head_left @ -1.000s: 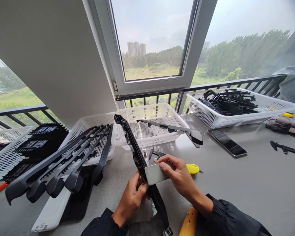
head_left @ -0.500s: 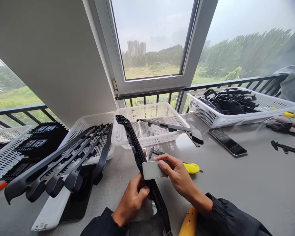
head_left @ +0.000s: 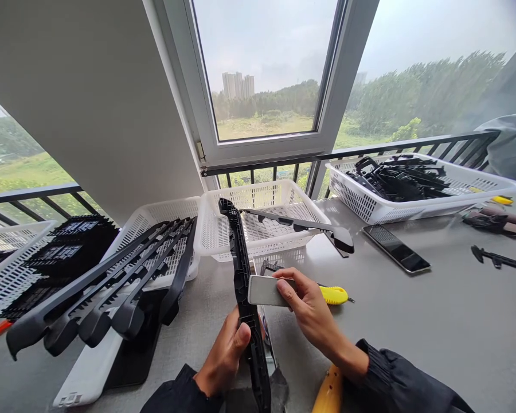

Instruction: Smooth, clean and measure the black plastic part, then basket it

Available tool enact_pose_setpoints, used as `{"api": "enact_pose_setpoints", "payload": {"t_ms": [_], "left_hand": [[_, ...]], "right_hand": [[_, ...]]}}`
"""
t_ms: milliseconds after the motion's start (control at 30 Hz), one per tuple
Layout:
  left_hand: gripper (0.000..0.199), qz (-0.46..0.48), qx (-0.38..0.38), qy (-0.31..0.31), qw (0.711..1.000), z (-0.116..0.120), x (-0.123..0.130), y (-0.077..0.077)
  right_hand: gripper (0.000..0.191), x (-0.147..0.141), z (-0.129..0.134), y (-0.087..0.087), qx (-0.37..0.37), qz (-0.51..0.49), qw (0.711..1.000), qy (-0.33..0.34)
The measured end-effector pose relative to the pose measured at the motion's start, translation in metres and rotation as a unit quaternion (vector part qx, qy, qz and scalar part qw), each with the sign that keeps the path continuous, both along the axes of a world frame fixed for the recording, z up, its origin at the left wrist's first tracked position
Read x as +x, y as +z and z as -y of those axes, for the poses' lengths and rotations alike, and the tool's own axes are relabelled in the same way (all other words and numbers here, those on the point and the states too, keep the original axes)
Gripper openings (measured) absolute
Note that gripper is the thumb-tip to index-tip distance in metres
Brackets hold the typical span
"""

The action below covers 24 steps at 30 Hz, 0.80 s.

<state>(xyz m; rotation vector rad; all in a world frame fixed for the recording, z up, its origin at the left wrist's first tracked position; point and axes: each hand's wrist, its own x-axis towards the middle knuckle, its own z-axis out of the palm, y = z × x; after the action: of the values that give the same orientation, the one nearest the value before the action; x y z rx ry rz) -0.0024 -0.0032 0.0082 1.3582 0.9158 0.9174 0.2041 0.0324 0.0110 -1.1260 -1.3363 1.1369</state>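
Observation:
My left hand [head_left: 222, 354] is wrapped round the middle of a long black plastic strip [head_left: 241, 265] with a ribbed inner face. The strip stands steeply, its far end in front of the middle basket. In my right hand [head_left: 312, 312] is a flat light-grey rectangular block [head_left: 265, 290], pinched between thumb and fingers. Its left end lies over the strip's right edge, just above my left thumb; whether they touch I cannot tell. Behind the block, a caliper [head_left: 270, 267] is partly hidden. A yellow-handled cutter [head_left: 334, 295] lies just beyond my right hand.
Another black strip [head_left: 298, 221] lies across the middle white basket [head_left: 215, 244]. Several similar strips [head_left: 129, 316] lean on a basket at left. At right are a phone [head_left: 396, 249] and a basket [head_left: 372, 211] of black parts. A yellow handle [head_left: 329, 393] is near the front.
The black strip has turned: its far end has swung right and its near end left, showing more of the ribbed face. My right hand has lifted the block slightly.

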Motion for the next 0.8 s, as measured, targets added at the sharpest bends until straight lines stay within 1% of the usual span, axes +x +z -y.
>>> {"api": "enact_pose_setpoints", "payload": {"t_ms": [67,200,300,367,500,567,700,800], "left_hand": [[0.072,0.011,-0.014,0.003,1.0,0.001,0.0,0.001],[0.062,0.02,-0.042,0.013,0.999,0.0,0.0,0.001],[0.059,0.006,-0.035,-0.002,0.999,0.0,-0.001,0.0],[0.06,-0.003,-0.035,-0.004,0.999,0.001,-0.001,0.0],[0.062,0.002,-0.059,0.03,0.998,0.005,0.001,0.003],[0.063,0.003,-0.052,0.036,0.998,0.004,0.002,0.005],[0.062,-0.014,-0.019,0.003,1.0,-0.001,0.004,0.01],[0.063,-0.007,-0.021,-0.012,1.0,-0.003,0.003,0.009]], "right_hand": [[0.043,0.0,0.001,0.0,0.002,0.002,1.0,0.008],[0.039,0.003,0.0,0.002,0.006,0.005,1.0,-0.001],[0.04,0.004,-0.001,0.002,0.01,0.007,1.0,-0.004],[0.04,0.003,0.0,0.003,0.01,0.011,1.0,0.01],[0.039,-0.003,0.004,0.006,0.016,0.024,0.997,0.069],[0.038,-0.003,0.005,0.006,0.016,0.028,0.996,0.085],[0.039,0.001,0.002,0.003,0.001,0.024,0.998,0.056],[0.041,0.0,0.001,0.001,-0.005,0.019,0.999,0.045]]}}
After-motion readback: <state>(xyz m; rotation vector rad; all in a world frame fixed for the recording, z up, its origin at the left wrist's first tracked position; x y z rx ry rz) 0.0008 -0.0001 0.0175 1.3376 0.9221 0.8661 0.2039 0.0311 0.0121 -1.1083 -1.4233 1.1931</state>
